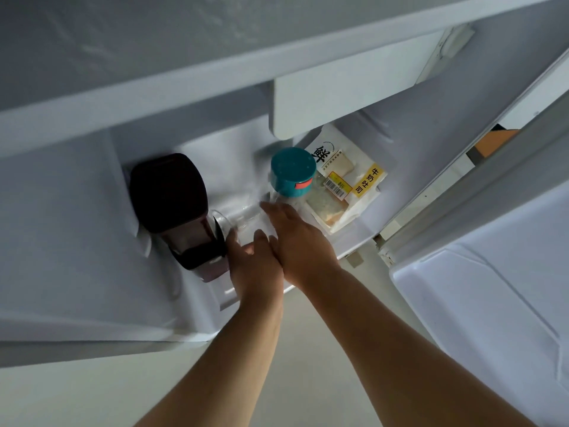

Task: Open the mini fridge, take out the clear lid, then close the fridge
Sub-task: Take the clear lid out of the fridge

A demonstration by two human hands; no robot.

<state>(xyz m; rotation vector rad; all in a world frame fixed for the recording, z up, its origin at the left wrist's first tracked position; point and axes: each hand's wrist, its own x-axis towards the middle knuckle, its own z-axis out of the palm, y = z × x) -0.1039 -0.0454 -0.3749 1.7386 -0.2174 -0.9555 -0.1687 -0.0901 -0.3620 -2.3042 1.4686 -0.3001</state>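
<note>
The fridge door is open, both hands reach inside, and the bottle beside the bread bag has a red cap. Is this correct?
Not quite: the bottle beside the bread bag has a teal cap, as the head view shows. The rest is right.

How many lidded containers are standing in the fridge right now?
2: a dark-lidded jug at the left and a teal-capped bottle right of it, before the bread bag. Hands may hide others.

bread bag point(345, 180) reads "鲜"; its yellow strip point(368, 182) reads "牛奶吐司"; barcode sticker unreadable.
</note>
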